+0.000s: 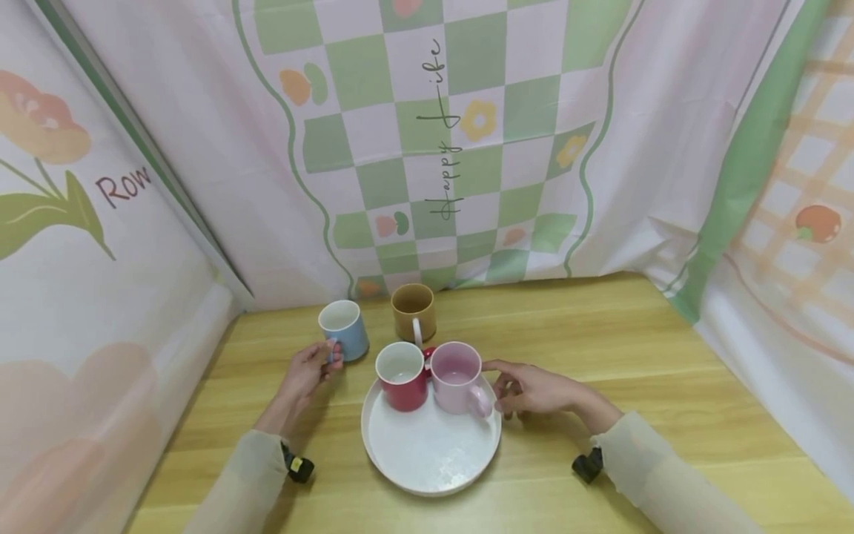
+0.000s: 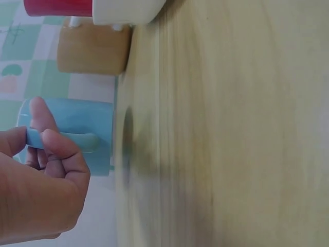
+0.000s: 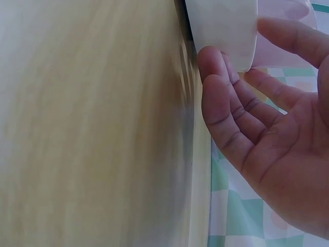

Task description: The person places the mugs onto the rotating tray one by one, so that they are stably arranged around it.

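Observation:
My left hand (image 1: 312, 371) pinches the handle of a light blue mug (image 2: 85, 116) at the left. In the left wrist view a narrow gap shows between the mug's base and the tabletop. A round white tray (image 1: 430, 452) lies to the right of it, bearing a red mug (image 1: 405, 393) with a white inside and a pink mug (image 1: 454, 389). At the tray's right edge is my right hand (image 1: 534, 389), its index finger extended and the other fingers loosely bent. The thumb and fingertips touch the tray's rim and side in the right wrist view.
A brown mug (image 1: 414, 315) with a pale handle stands on the wooden table (image 1: 600, 334) behind the tray. Between the red and pink mugs a small red part shows, mostly hidden. Patterned curtains (image 1: 467, 148) hang at the back and both sides.

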Demonstrator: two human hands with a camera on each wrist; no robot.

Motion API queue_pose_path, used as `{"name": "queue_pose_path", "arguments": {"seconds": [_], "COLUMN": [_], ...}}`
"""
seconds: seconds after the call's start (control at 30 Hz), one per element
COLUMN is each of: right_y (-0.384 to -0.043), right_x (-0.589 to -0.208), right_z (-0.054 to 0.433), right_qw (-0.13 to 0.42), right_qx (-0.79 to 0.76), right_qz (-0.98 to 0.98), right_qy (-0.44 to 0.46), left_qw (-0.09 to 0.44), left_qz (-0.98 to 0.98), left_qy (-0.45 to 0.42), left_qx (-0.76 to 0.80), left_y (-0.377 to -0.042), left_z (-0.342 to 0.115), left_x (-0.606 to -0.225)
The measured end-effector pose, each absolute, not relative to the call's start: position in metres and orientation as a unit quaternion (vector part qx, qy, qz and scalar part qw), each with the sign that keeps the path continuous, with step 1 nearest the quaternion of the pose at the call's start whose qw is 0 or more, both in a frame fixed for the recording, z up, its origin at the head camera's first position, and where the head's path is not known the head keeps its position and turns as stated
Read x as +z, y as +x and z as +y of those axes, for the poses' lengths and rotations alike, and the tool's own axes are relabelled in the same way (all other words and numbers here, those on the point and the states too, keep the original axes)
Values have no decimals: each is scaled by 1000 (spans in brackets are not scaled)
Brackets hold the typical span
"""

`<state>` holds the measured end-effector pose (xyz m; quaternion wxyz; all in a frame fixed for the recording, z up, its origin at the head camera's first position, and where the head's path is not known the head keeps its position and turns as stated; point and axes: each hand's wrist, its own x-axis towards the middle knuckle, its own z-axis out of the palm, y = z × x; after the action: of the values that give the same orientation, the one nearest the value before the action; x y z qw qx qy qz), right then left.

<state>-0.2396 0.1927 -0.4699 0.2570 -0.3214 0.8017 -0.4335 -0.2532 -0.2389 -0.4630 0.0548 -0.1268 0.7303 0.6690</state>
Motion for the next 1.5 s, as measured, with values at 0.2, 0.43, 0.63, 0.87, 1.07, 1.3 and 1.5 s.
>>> {"name": "queue_pose_path", "arguments": {"seconds": [0.2, 0.43, 0.63, 0.87, 1.07, 1.3, 1.5], "right_y": [-239, -239, -240, -238, -239, -240, -240], "right_x": [-469, -470, -470, -469, -469, -470, -469], "right_z": [194, 194, 194, 194, 194, 194, 194], "right_qw": [257, 259, 261, 261, 263, 264, 262], "right_qx": [-436, -439, -440, -438, -440, -439, -434], "right_qz": [801, 800, 801, 803, 802, 802, 804], "right_qy": [-319, -317, -311, -308, -306, -308, -311], "left_qw": [59, 52, 50, 51, 49, 55, 64], "left_qz": [732, 738, 739, 734, 735, 738, 740], "left_qy": [-120, -118, -119, -125, -118, -102, -95], "left_qx": [668, 662, 661, 666, 666, 665, 663], "left_y": [-246, -236, -228, -219, -210, -200, -191], "left_z": [-239, -240, -242, -242, -239, -239, -240], "left_x": [-458, -455, -451, -447, -439, -434, -432]}}
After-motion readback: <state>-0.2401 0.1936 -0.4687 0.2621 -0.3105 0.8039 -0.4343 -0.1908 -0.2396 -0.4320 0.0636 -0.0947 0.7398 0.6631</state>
